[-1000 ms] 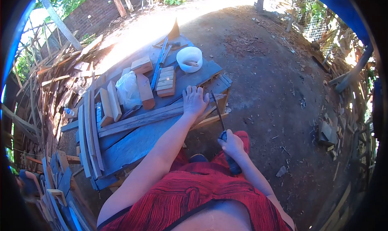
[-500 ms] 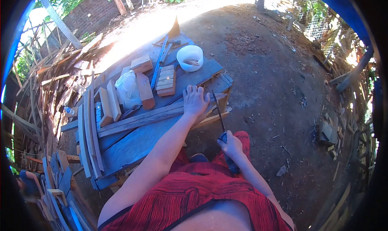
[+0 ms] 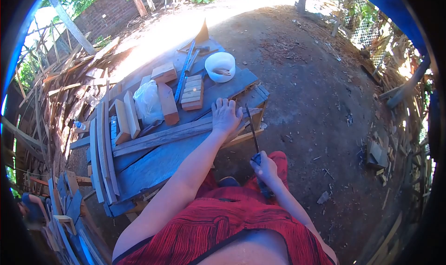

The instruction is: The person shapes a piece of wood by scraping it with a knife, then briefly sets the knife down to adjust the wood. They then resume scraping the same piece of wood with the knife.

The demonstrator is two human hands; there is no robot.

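My left hand (image 3: 226,117) lies on the long wooden strips (image 3: 179,134) near the right end of the workbench (image 3: 158,165), its fingers spread over the wood. My right hand (image 3: 265,167) is wrapped round the handle of a handsaw (image 3: 253,134). The dark, narrow blade points up and away, crossing beside the ends of the strips. Whether its teeth touch the wood I cannot tell. Beyond my left hand are a block with several pale wood pieces (image 3: 192,93) and a white bowl (image 3: 219,67).
A reddish block (image 3: 167,104), a plastic bag (image 3: 148,102), a blue ruler (image 3: 185,70) and a hammer (image 3: 200,48) lie on the bench. Curved strips (image 3: 99,158) lie at its left end. Another person (image 3: 35,209) is at the lower left. Scrap wood (image 3: 65,84) is piled beyond.
The view has shifted slightly. My right hand and the saw have moved very little, and my left hand stays on the strips.
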